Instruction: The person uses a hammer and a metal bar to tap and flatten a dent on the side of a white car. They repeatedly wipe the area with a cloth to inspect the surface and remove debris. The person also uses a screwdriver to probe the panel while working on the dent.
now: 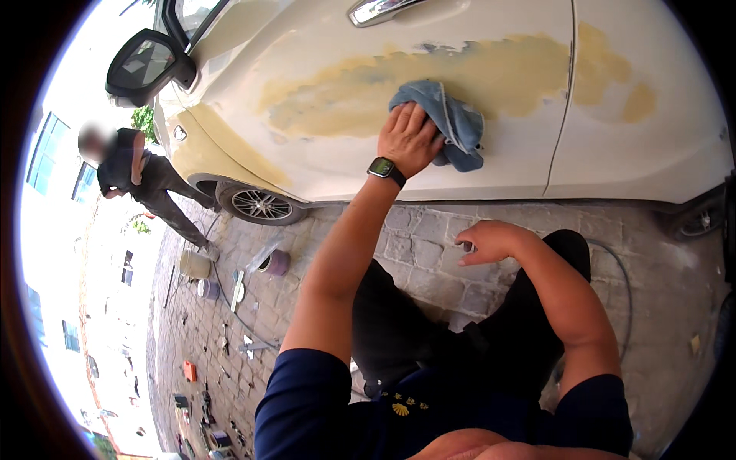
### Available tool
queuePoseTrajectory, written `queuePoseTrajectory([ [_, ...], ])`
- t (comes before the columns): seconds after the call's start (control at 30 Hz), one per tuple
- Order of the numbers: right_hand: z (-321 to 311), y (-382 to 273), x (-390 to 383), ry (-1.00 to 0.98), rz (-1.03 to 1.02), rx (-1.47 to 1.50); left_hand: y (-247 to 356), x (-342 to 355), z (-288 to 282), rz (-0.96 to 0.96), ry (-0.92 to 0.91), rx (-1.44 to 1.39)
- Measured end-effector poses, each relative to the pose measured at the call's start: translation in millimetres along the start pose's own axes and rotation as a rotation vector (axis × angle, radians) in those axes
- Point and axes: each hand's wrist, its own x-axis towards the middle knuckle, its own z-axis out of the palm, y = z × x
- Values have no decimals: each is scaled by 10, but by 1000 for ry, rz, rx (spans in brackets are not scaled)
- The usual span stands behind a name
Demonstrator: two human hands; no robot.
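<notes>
My left hand (410,138), with a black watch on its wrist, presses a folded blue cloth (452,123) against the white car door (345,165). Under and around the cloth, a long patch of yellowish filler (514,73) with grey spots runs across the door. Lower down, my right hand (491,240) hovers over my knee, away from the car. Its fingers are curled, and a small dark bit shows between fingertip and thumb, too small to make out.
A chrome door handle (376,9) and a side mirror (146,65) stick out from the car. Another person (146,169) stands by the front wheel (261,203). Buckets (195,264), a hose (230,300) and scattered tools (207,406) lie on the paving at left.
</notes>
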Motion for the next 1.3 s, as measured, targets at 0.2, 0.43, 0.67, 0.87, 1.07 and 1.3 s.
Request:
queuePoseTrajectory([
  [0.2,45,143,-54,-22,3,-36,-1801,-1094,-447,-943,380,-147],
  [0.43,-37,148,-104,-84,48,-104,-1733,-885,-23,-1379,883,-443],
  [0.67,44,155,-96,-119,-8,-95,83,305,238,-683,463,1],
  [0.87,169,324,78,-119,-23,-98,1375,931,431,-102,60,-58],
  [1.07,180,287,232,-58,-31,-121,1227,500,793,581,-243,-175],
  [1.3,220,403,17,44,-52,-64,1128,1611,94,557,-216,-51],
])
